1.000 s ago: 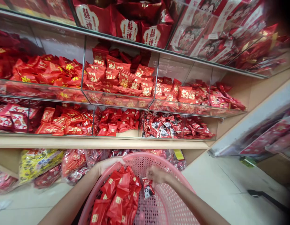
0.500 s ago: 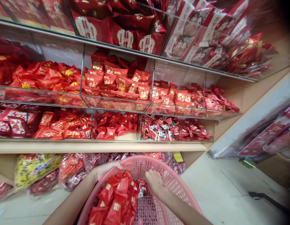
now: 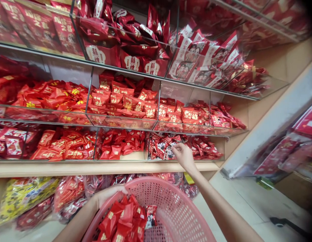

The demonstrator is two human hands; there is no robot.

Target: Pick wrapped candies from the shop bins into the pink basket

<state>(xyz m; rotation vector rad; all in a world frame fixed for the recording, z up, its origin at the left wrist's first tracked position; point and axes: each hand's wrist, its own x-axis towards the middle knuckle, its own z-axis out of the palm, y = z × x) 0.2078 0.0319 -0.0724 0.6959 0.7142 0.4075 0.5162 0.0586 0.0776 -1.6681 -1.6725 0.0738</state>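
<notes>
My left hand [image 3: 111,194] is closed on the left part of the rim of a pink plastic basket [image 3: 181,201]. Plain red packets with gold print [image 3: 123,218] fill the basket's left side. Beside them lies one red packet with a black-and-white couple picture [image 3: 151,215]. My right hand [image 3: 184,156] reaches over the low shelf front, thumb and fingers pinched together, at a bin of similar picture-printed packets [image 3: 159,148]. Its fingertips overlap those packets, so what they hold, if anything, cannot be made out.
Clear dividers and front panels [image 3: 120,121] split the shelves into bins of red packets. A wooden ledge [image 3: 70,169] runs below. Bagged packets [image 3: 70,195] and a yellow bag [image 3: 26,198] lie under it. A black bar-like object [image 3: 289,225] is on the floor at right.
My right hand has moved up and forward from inside the basket to the picture-printed packets on the shelf. The picture packet now lies uncovered in the basket. My left hand stays on the rim.
</notes>
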